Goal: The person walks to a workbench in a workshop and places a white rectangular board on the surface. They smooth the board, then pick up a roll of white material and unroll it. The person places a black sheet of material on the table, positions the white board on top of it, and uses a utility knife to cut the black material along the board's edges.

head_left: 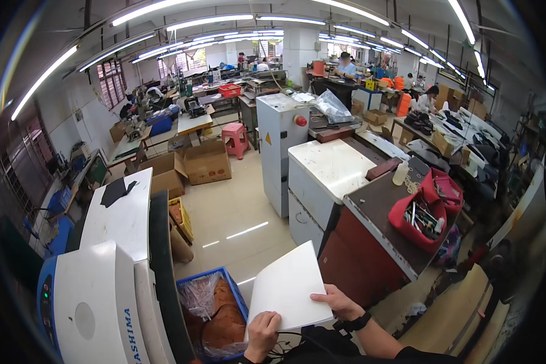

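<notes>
Between my two hands is a white sheet-like pad, perhaps a stack of paper or thin board, tilted upward in front of me. My left hand grips its lower left edge with the fingers curled. At the right edge my right hand pinches it, thumb on top and the other fingers underneath. A dark band circles my right wrist. Just left of the pad, a blue crate holds brown leather-like pieces and clear plastic film.
A white and blue machine stands close at the left. To the right is a dark-topped bench with a red tool bag. A grey cabinet stands ahead; cardboard boxes and a pink stool sit beyond. People work farther back.
</notes>
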`<state>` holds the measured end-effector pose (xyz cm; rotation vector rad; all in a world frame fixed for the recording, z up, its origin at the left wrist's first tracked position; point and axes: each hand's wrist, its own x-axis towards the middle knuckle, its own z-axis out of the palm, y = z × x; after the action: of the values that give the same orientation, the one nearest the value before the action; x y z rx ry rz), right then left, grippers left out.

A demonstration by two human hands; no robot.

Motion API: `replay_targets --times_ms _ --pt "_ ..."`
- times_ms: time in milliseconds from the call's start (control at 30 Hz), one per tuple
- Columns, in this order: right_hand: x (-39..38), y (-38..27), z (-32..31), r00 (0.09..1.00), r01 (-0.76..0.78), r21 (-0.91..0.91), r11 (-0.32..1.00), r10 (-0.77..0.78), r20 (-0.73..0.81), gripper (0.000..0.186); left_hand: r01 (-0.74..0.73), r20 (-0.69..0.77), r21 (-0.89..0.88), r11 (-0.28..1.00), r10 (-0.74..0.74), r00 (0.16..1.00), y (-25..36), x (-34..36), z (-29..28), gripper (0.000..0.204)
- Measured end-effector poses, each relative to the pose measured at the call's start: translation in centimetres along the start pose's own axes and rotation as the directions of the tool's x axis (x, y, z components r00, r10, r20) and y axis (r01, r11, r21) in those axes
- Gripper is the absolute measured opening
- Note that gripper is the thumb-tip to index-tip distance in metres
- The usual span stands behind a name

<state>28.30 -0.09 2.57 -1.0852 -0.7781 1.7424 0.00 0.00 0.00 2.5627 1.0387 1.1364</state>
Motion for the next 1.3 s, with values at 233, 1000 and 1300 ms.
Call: replay_targets --times_ms 233,1000,1300 --pt "9.5 -6.9 -6.0 0.997 -0.058 -0.059 0.997 0.055 -0.058 0.036 0.299 -0.082 0.064 0.952 -0.293 0.953 0.2 11.9 6.3 0.038" --pt "48.3 -22.8 -2.1 0.989 0.146 -0.159 0.976 -0.147 0.006 0.037 0.075 -0.232 0.046 0.996 -0.062 0.971 -38.7 40.2 7.8 0.022" --pt "68.8 -28.1 2.2 0.983 0.186 -0.029 0.982 -0.185 0.019 0.036 0.066 -0.223 0.167 0.984 -0.027 0.975 -57.5 50.7 5.9 0.022"
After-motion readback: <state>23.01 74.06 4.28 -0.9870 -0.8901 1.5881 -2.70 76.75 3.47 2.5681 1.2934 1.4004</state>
